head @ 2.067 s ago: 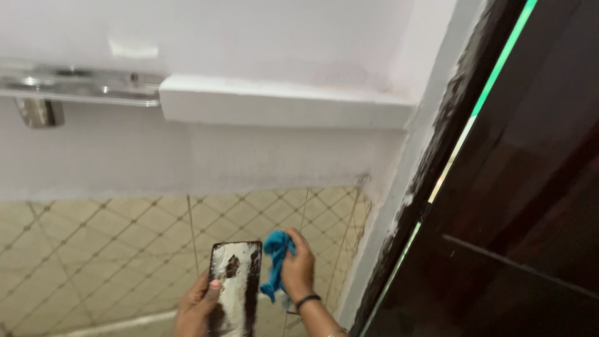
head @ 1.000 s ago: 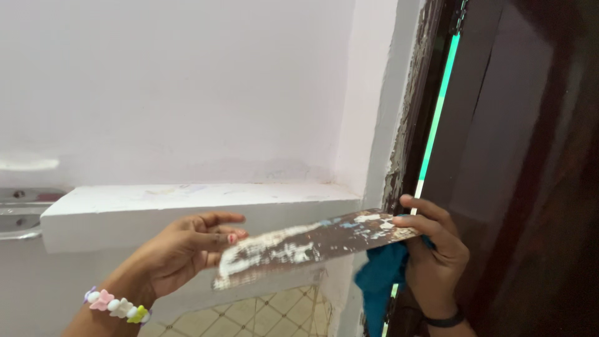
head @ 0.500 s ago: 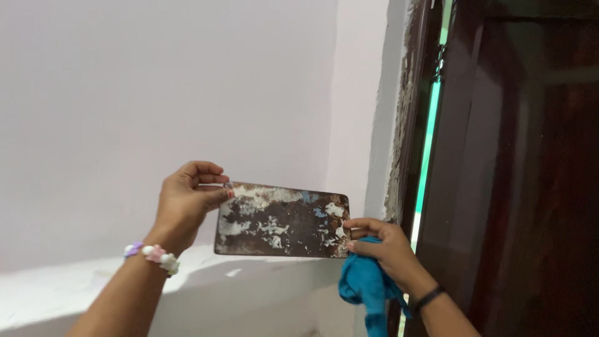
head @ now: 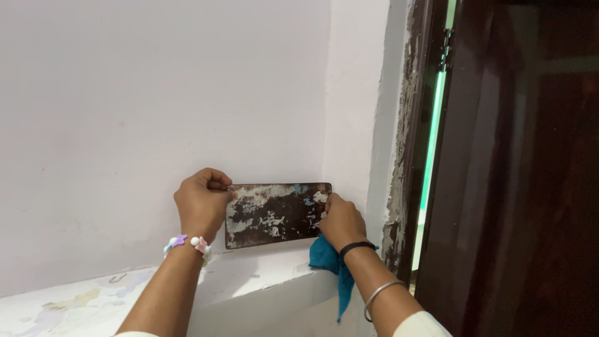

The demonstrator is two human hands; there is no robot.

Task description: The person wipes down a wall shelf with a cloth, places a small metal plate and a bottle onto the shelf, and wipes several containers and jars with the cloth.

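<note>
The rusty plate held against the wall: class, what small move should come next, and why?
Probably lower the plate until its bottom edge rests on the white ledge. The left hand and right hand pinch its two ends, upright against the wall, just above the ledge, and the blue cloth crowds the right hand's grip.

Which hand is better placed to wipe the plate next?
Probably right. The right hand already holds the blue cloth at the plate edge; the left hand only steadies the other end, standing it on the ledge.

soft even light, sharp, dim at right.
</note>
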